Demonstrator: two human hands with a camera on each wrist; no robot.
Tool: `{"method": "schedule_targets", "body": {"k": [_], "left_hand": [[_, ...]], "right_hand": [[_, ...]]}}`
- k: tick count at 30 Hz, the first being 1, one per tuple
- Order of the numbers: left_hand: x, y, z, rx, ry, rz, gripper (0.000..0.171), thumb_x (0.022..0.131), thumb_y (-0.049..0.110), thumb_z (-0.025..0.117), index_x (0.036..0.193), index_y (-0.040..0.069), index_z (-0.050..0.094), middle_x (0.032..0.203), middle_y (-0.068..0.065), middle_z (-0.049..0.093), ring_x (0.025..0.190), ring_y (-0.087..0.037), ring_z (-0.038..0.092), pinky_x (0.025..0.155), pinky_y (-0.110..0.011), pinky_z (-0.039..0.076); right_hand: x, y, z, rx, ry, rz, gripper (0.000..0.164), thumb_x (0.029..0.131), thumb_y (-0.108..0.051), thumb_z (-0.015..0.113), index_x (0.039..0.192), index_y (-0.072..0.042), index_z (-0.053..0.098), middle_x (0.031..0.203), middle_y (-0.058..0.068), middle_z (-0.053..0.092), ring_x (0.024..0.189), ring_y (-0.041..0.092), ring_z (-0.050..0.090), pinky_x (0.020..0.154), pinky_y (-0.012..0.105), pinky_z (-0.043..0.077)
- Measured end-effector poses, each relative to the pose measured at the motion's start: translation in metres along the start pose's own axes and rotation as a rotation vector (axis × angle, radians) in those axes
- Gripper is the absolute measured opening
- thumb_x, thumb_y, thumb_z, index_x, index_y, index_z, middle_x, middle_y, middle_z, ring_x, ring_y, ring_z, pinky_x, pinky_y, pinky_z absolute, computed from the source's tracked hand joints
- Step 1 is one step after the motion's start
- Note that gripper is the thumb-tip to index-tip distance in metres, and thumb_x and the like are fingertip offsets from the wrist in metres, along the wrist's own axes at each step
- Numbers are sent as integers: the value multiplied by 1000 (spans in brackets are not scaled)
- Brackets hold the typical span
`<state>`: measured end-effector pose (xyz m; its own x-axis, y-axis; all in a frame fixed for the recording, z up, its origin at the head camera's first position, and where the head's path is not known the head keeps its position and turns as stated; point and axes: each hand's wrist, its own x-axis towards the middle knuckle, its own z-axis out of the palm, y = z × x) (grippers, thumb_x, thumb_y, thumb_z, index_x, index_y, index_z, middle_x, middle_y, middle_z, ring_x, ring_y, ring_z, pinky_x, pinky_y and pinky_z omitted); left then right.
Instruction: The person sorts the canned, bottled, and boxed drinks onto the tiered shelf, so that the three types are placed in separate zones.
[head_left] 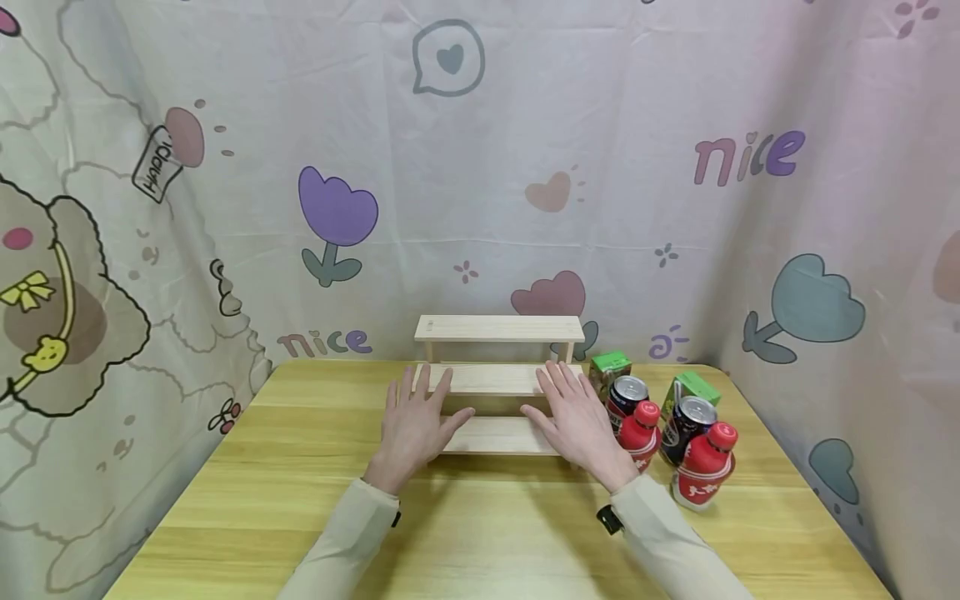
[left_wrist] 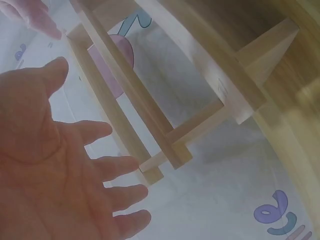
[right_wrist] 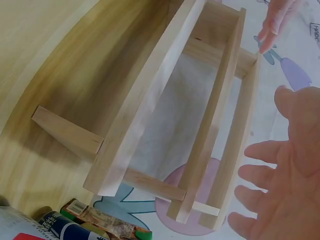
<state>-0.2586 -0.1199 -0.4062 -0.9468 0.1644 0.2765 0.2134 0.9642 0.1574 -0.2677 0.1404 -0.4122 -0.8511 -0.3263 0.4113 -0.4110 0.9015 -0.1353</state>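
Note:
A small three-tier wooden shelf [head_left: 498,379] stands toward the back of the table, its steps rising away from me. My left hand [head_left: 414,429] is spread flat, palm down, above the shelf's left side. Over the right side my right hand [head_left: 577,421] is spread the same way. Neither hand holds anything. In the left wrist view, straight fingers [left_wrist: 122,167] reach past the shelf frame [left_wrist: 135,95]. The right wrist view has the right hand's fingers [right_wrist: 255,175] beside the shelf's upper tier, with the other hand [right_wrist: 276,20] at the top.
Right of the shelf stand two red-capped bottles [head_left: 703,467], two dark cans [head_left: 686,429] and two green-topped cartons [head_left: 693,390], roughly in two rows. The nearer row sits close by my right hand. A printed curtain [head_left: 465,167] hangs behind the wooden table [head_left: 300,467].

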Motion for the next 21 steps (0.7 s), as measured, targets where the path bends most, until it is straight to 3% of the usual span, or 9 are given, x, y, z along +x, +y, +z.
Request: {"method": "schedule_targets", "body": {"k": [5, 12, 17, 21], "left_hand": [[1, 0, 1, -11, 16, -11, 76, 93, 67, 45, 151, 19, 38, 156, -21, 31, 147, -44, 20, 119, -61, 16], [4, -2, 4, -69, 172, -8, 65, 96, 58, 51, 140, 10, 52, 132, -22, 56, 123, -40, 50, 108, -54, 39], [8, -7, 9, -304, 216, -67, 52, 94, 51, 59, 125, 9, 63, 120, -16, 66, 111, -34, 59, 94, -50, 49], [12, -14, 13, -529, 216, -123, 34, 93, 41, 65, 108, 11, 70, 99, -7, 69, 91, -23, 61, 80, -39, 51]], "right_hand": [[1, 2, 2, 28, 44, -17, 62, 97, -50, 54, 142, -8, 51, 152, 15, 42, 142, 34, 37, 117, 54, 29], [-1, 4, 1, 199, 181, -9, 42, 93, -36, 66, 127, -11, 65, 135, 13, 61, 125, 31, 56, 104, 48, 47], [-5, 8, 1, 325, 310, 3, 25, 90, -25, 72, 111, -12, 73, 115, 7, 72, 109, 24, 65, 94, 42, 53], [-12, 11, -5, 393, 433, -19, 18, 86, -16, 76, 102, -10, 75, 100, 4, 74, 93, 20, 67, 81, 38, 55]]}}
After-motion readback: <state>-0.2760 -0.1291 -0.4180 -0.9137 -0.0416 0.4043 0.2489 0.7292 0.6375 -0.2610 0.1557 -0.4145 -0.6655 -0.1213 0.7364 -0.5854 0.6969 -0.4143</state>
